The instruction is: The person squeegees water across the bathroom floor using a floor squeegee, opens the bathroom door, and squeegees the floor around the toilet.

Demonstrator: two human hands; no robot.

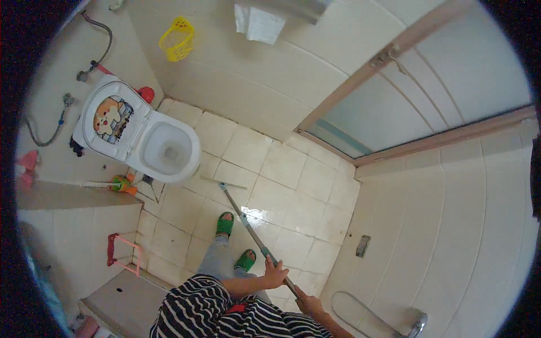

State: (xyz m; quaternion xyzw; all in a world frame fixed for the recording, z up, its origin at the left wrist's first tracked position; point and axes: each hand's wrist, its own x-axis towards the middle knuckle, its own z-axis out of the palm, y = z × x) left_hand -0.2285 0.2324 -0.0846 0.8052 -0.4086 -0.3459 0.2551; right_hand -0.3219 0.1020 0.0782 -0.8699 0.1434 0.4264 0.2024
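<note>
A long-handled floor squeegee (253, 233) slants across the lower middle of the view, its thin blade resting on the wet, shiny floor tiles. Around the upper part of the pole is my left hand (275, 273). My right hand (309, 302) grips the pole close to its top end, below and to the right of the left one. The blade lies in front of the white toilet bowl (169, 150), whose lid (114, 114) stands raised and carries a cartoon dog sticker. Green slippers (225, 224) are on my feet, just left of the pole.
A frosted glass door (414, 93) in a pinkish frame stands at the upper right. On the walls are a yellow basket (177, 40), white paper (265, 25) and a shower hose (359, 323). A pink rack (127, 253) and an orange-green item (122, 183) are on the left.
</note>
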